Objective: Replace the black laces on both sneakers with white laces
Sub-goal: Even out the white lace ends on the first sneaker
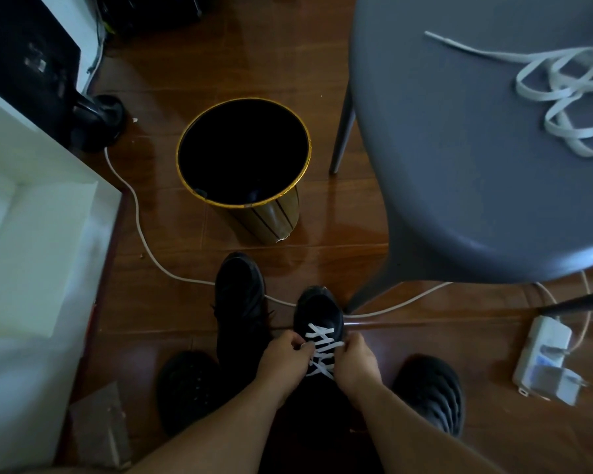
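Two black sneakers stand on the wooden floor in front of me. The right sneaker (317,309) carries a white lace (322,350) crossed through its eyelets. My left hand (285,357) pinches that lace on the shoe's left side, and my right hand (358,360) pinches it on the right side. The left sneaker (240,295) stands beside it, dark all over; its lacing is too dim to make out. A second white lace (562,94) lies loose in a heap on the grey chair seat (459,165).
A black bin with a gold rim (243,155) stands ahead. A white cable (141,234) runs across the floor behind the sneakers. A white power strip (545,360) lies at right. White furniture (31,234) fills the left. My feet wear black clogs (432,388).
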Demonstrator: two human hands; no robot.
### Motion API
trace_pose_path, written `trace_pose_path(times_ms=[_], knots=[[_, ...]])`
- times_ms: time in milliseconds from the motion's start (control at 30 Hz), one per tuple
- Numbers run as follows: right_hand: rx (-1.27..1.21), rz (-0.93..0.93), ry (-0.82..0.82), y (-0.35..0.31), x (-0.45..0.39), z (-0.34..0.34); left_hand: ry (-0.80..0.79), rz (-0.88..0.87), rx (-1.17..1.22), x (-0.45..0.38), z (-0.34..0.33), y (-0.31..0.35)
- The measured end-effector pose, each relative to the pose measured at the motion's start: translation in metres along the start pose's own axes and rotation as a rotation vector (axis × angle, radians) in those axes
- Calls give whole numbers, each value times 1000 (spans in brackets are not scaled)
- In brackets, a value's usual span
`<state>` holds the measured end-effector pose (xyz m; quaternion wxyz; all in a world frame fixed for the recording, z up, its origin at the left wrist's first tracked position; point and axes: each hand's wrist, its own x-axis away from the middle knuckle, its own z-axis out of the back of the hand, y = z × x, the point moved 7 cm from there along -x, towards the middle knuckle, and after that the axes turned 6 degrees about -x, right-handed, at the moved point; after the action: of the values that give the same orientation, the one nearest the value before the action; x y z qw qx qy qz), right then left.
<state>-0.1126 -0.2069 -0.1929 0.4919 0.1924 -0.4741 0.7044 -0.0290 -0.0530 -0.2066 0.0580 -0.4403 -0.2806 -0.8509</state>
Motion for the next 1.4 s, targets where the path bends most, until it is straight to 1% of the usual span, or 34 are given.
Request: trace_pose_path(times_ms=[100, 167, 200, 267, 367, 433, 533, 567, 600, 667, 733, 833, 933, 1033, 1167, 1300, 1400], knots=[[186, 159, 13, -7, 7, 2, 2, 21, -120, -6, 0, 3], [274, 219, 34, -9, 11, 2, -13, 40, -170, -12, -2, 2], [261, 216, 49, -9, 13, 4, -16, 55, -167, -14, -2, 2], [158, 178, 71, -6, 16, 6, -14, 91, -114, -14, -4, 2], [-15, 89, 99, -1, 18, 9, 26, 174, 19, -9, -5, -2], [-87, 25, 121, 4, 16, 14, 36, 261, 162, -5, -6, -7], [-134, -26, 44, 8, 12, 13, 25, 379, 505, 3, -4, -8], [-181, -31, 14, 8, 10, 11, 4, 395, 578, 6, -2, -6], [-216, -32, -6, 8, 11, 9, -12, 393, 603, 7, -1, -4], [-254, -8, -33, 7, 12, 4, -41, 350, 535, 10, 1, 0], [-270, 10, -48, 7, 12, 1, -34, 221, 402, 10, 3, 3], [-217, 27, -74, 5, 11, 3, 21, -18, 31, 13, 7, 5], [-25, 107, -95, -4, 11, 9, 101, -129, -285, 18, 11, 10], [164, 233, -88, -13, 10, 9, 176, -163, -471, 20, 13, 20], [341, 338, -87, -24, 15, -3, 207, -154, -557, 17, 10, 26], [397, 363, -104, -27, 18, -10, 184, -140, -625, 14, 6, 23], [366, 334, -64, -25, 17, -12, 222, -149, -652, 11, 5, 20]])
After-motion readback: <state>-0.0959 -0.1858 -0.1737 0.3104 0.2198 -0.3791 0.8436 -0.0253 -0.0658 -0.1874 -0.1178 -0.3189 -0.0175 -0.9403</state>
